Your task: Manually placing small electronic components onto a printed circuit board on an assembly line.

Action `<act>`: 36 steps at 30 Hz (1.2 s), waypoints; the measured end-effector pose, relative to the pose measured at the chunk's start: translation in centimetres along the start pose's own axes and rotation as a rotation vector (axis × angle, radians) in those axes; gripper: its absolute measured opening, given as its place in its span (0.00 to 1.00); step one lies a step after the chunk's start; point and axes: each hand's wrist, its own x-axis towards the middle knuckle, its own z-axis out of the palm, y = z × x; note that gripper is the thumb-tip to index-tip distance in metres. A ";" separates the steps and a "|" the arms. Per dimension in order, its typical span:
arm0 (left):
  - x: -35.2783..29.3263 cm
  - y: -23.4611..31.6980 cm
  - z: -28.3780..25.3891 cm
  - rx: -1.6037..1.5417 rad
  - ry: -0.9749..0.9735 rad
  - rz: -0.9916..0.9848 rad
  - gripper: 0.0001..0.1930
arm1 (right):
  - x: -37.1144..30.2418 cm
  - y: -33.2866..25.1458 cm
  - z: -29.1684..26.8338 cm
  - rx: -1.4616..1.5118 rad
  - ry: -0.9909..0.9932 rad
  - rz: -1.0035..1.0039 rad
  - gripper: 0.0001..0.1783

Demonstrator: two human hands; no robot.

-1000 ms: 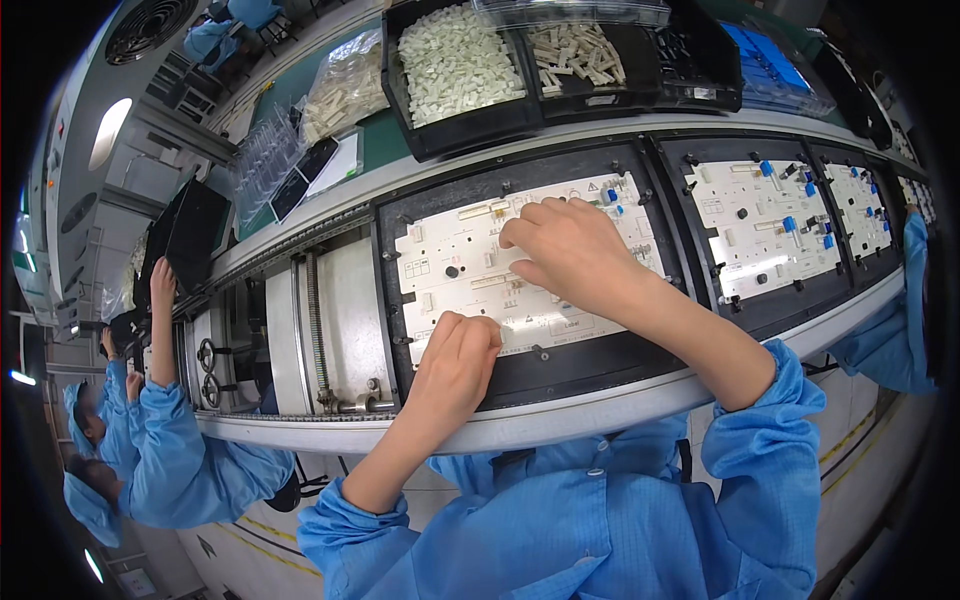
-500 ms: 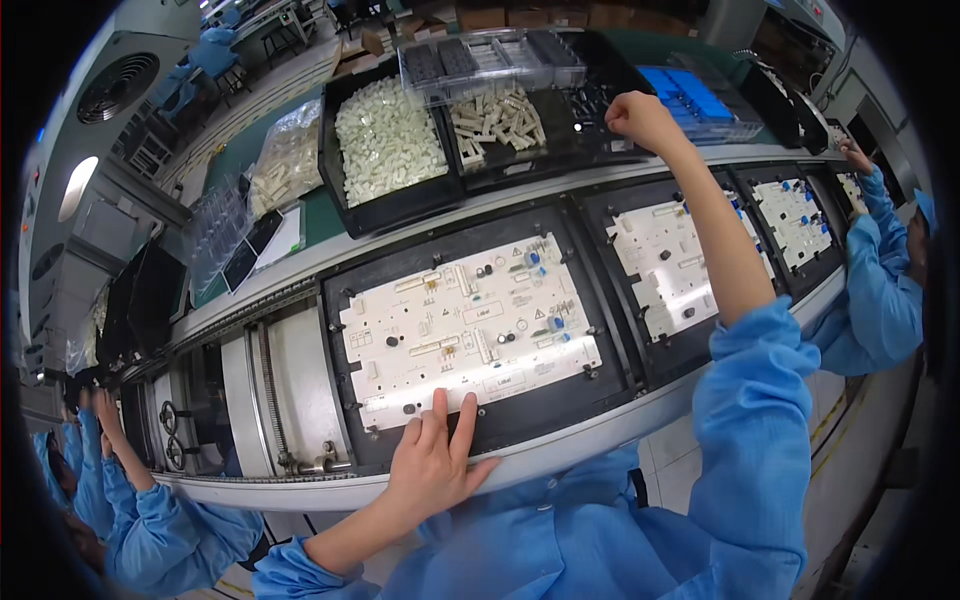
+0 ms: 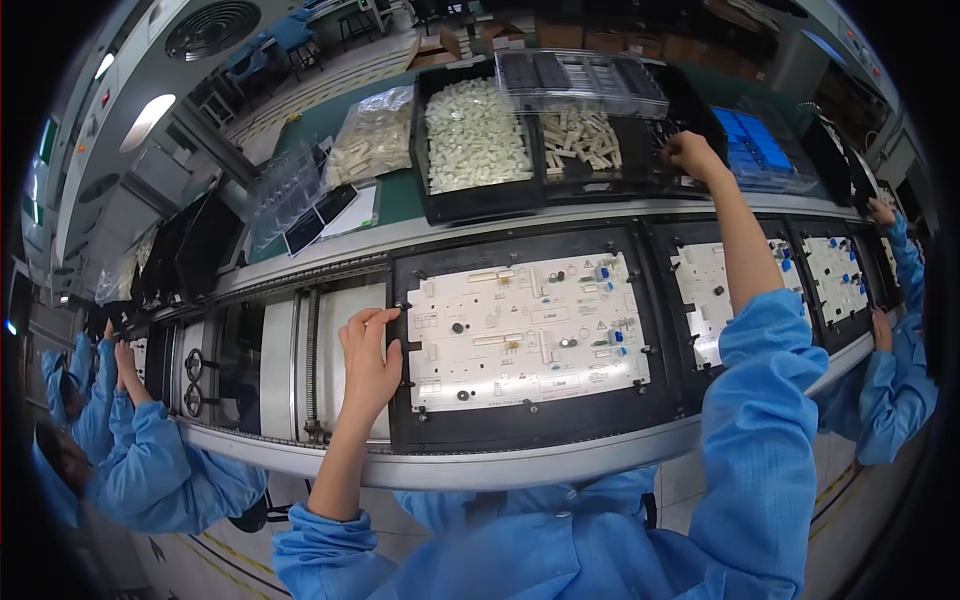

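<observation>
A white circuit board (image 3: pixel 500 372) lies in a black carrier frame (image 3: pixel 590 408) on the conveyor in front of me. It bears black, white and blue parts. At the carrier's left edge is my left hand (image 3: pixel 368 368), its fingers bent over the edge and its thumb apart. My right hand (image 3: pixel 697 158) reaches over the right end of a black bin (image 3: pixel 640 172), fingers drawn together in a pinch. Small dark parts lie beside those fingertips; whatever is between them is too small to make out. Cream-coloured slim parts (image 3: pixel 580 140) fill the same bin's left side.
A bin of white connectors (image 3: pixel 475 140), a clear tray (image 3: pixel 585 85) and blue parts (image 3: pixel 750 140) stand behind the conveyor. A plastic bag of parts (image 3: pixel 372 140) lies farther left. More boards (image 3: pixel 705 345) sit to the right. Co-workers in blue (image 3: pixel 170 465) flank me.
My left hand has gone from the board's front edge to the carrier's left edge. My right hand has lowered into the dark parts in the bin. The view has shifted.
</observation>
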 end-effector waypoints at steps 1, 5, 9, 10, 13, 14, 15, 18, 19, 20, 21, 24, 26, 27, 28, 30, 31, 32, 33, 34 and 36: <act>0.0 -0.4 0.3 -0.037 -0.001 -0.042 0.20 | -0.3 -0.1 0.0 0.035 0.073 0.006 0.09; 0.3 -0.9 -0.4 -0.020 0.014 -0.025 0.24 | -1.8 -1.5 -0.8 0.360 0.276 0.201 0.09; -0.3 -3.7 -1.5 0.118 0.054 -0.035 0.25 | -4.2 -1.8 -2.4 0.565 0.255 0.192 0.08; -0.7 -5.2 -2.3 0.114 0.045 -0.025 0.25 | -5.1 -3.6 -2.7 0.669 0.200 0.196 0.09; -1.1 -7.5 -3.9 0.285 0.114 -0.161 0.26 | -8.1 -7.8 -3.0 0.903 0.069 0.131 0.09; -0.7 -7.5 -4.5 0.321 0.160 -0.192 0.25 | -9.0 -9.9 -2.7 0.928 0.030 0.103 0.09; 0.0 -6.2 -4.8 0.347 0.255 -0.011 0.24 | -9.5 -11.9 -1.9 0.970 -0.022 0.067 0.09; 3.3 1.8 -3.0 -0.373 0.115 0.016 0.20 | -11.2 -18.2 0.3 1.081 -0.251 -0.061 0.07; 4.1 4.3 -1.9 -0.511 0.051 0.055 0.19 | -11.7 -20.0 1.2 1.157 -0.352 -0.070 0.07; 4.6 6.3 -0.8 -0.559 0.047 0.121 0.19 | -11.9 -21.6 2.3 1.158 -0.399 -0.119 0.07; 5.2 7.9 0.0 -0.658 0.022 0.134 0.17 | -12.3 -22.8 3.0 1.187 -0.425 -0.144 0.07; 5.6 9.1 1.9 -0.877 -0.043 0.002 0.13 | -13.2 -24.5 5.2 1.270 -0.472 -0.217 0.08; 5.2 9.1 2.5 -0.888 -0.025 -0.021 0.12 | -13.8 -24.8 6.2 1.319 -0.434 -0.248 0.07; 5.0 9.1 2.7 -0.898 0.001 -0.046 0.11 | -14.1 -24.9 6.1 1.295 -0.408 -0.248 0.08; 5.0 8.8 3.1 -0.900 -0.007 -0.046 0.11 | -14.3 -24.7 6.1 1.298 -0.405 -0.240 0.08; 5.0 7.8 3.4 -0.890 0.013 -0.058 0.09 | -14.6 -24.4 6.2 1.253 -0.333 -0.221 0.11; 5.2 7.6 3.2 -0.892 0.007 -0.058 0.09 | -14.7 -24.1 6.1 1.255 -0.331 -0.216 0.11; 5.5 7.4 2.9 -0.806 -0.013 -0.039 0.08 | -14.9 -23.7 6.0 1.287 -0.333 -0.156 0.11; 6.0 7.2 2.7 -0.719 -0.032 -0.019 0.08 | -15.1 -23.3 5.9 1.318 -0.335 -0.095 0.12; 6.6 6.7 3.0 -0.688 -0.059 -0.033 0.08 | -15.3 -22.9 6.0 1.321 -0.334 -0.089 0.12; 8.1 5.9 3.0 -0.551 -0.110 -0.061 0.08 | -15.5 -22.1 6.0 1.259 -0.333 -0.095 0.12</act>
